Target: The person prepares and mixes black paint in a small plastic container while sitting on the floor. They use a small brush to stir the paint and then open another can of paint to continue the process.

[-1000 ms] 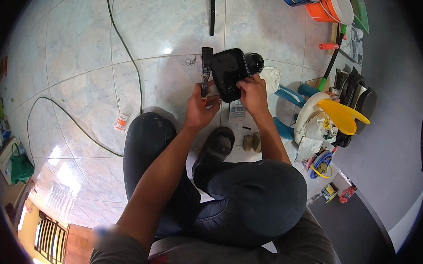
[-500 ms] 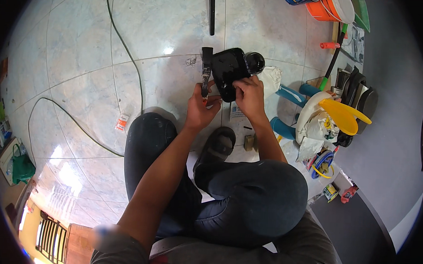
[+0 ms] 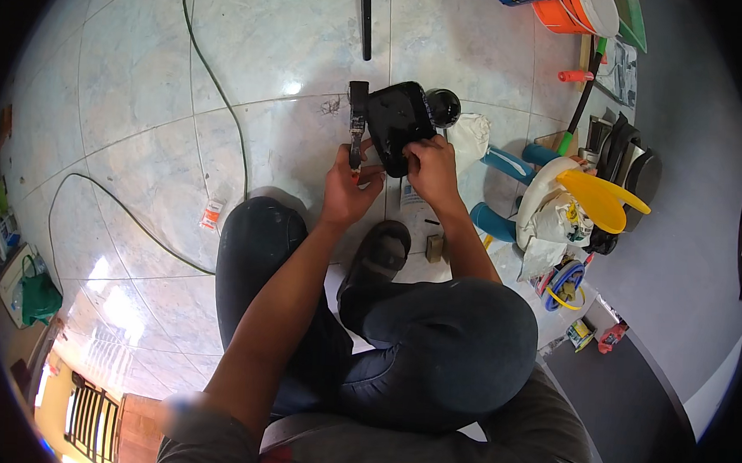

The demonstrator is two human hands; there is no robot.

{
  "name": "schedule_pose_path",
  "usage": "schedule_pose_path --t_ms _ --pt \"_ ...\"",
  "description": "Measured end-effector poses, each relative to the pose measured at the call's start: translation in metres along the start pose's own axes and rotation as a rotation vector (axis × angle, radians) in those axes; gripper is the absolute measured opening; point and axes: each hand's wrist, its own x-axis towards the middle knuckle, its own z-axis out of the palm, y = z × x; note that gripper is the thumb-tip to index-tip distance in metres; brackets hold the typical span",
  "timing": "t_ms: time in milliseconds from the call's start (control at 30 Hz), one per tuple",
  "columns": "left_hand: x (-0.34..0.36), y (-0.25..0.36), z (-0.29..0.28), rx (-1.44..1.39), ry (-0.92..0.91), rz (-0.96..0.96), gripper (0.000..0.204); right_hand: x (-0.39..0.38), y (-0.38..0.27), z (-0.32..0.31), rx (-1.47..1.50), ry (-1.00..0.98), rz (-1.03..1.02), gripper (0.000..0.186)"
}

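My left hand (image 3: 352, 189) is closed round the handle of a black-stained paintbrush (image 3: 358, 127), held upright with its dark bristles at the top, beside a glossy black rectangular tray (image 3: 393, 112). Some fingers of that hand reach under the tray's left side. My right hand (image 3: 431, 176) has its fingers bent and pinched at the tray's lower right part; what exactly they grip is hidden. A round black container (image 3: 443, 108) touches or adjoins the tray's right side. A crumpled white bag (image 3: 468, 135) lies just to the right, and a small wooden block (image 3: 435, 247) stands by my foot.
A long black bar (image 3: 365, 20) lies ahead, and a cable (image 3: 215, 84) curves across the tiled floor (image 3: 129, 72) at left. To the right are an orange bucket (image 3: 567, 15), a stool with blue legs (image 3: 497, 220), yellow plastic pieces (image 3: 589, 204) and assorted tools along a grey wall.
My right hand has shifted slightly down and left along the tray, its fingers curling more. My left hand still holds the brush; the whole view has shifted very slightly.
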Motion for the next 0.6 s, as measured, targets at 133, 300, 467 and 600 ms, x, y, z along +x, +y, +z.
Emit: schedule_pose_path --t_ms 133,300,467,600 --pt "0.001 0.001 -0.002 0.019 -0.006 -0.011 0.041 0.002 -0.004 0.008 0.087 0.046 -0.016 0.014" --pt "0.001 0.0 -0.001 -0.079 -0.012 -0.015 0.04 0.003 -0.007 0.006 0.206 0.054 -0.001 0.02" --pt "0.001 0.0 -0.003 -0.011 -0.039 0.011 0.042 -0.001 -0.005 0.003 0.276 0.053 0.042 0.017" --pt "0.0 0.003 -0.002 0.005 -0.028 0.003 0.042 -0.002 -0.006 -0.002 0.354 0.021 0.159 0.017"
